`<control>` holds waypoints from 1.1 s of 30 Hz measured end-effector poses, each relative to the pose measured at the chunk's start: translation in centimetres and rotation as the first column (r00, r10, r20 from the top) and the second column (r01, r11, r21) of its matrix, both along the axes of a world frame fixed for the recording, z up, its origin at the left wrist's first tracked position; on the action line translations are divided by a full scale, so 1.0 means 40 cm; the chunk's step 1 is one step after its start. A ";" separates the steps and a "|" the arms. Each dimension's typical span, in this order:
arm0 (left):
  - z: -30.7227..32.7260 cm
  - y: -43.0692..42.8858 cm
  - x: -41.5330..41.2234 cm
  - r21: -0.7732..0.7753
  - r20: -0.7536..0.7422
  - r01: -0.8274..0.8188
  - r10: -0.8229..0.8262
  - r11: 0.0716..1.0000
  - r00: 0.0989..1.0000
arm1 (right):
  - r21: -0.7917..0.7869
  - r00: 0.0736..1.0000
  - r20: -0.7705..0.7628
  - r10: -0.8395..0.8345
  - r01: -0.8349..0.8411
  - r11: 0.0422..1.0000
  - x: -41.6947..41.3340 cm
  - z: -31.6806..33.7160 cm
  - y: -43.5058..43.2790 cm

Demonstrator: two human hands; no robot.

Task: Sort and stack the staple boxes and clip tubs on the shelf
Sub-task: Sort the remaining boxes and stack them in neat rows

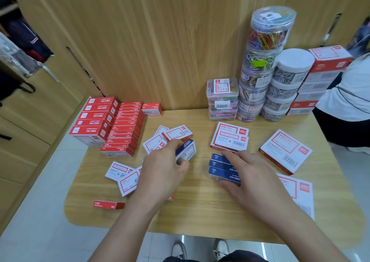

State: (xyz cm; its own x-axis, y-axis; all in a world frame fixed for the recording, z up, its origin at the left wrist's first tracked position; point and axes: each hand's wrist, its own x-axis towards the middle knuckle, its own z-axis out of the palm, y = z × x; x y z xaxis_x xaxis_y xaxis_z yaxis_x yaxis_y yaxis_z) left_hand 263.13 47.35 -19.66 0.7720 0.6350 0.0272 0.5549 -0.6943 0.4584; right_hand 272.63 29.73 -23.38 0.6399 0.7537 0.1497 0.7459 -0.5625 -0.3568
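The left hand is covering the near part of the blue-edged box it is pinching, and is hiding a corner of a white box and most of a small red box. The right hand is lying over the right ends of the blue boxes, its forearm crossing a large flat box. A person is being cut off by the right edge and is blocking part of the far box stack. The labels' small print is blurring beyond reading.
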 end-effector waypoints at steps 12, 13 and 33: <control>0.038 0.011 -0.083 -0.449 0.134 0.329 -0.301 0.831 0.944 | 0.070 0.982 -0.175 0.074 -0.062 0.996 0.016 0.019 0.030; 0.028 0.001 -0.079 -0.349 0.113 0.348 -0.329 0.870 0.938 | 0.083 0.969 -0.219 0.112 -0.096 0.992 0.020 0.017 0.030; -0.022 0.036 -0.090 0.313 0.006 0.023 -0.026 0.950 1.000 | 0.109 0.992 -0.007 0.125 -0.123 0.986 -0.035 -0.043 0.058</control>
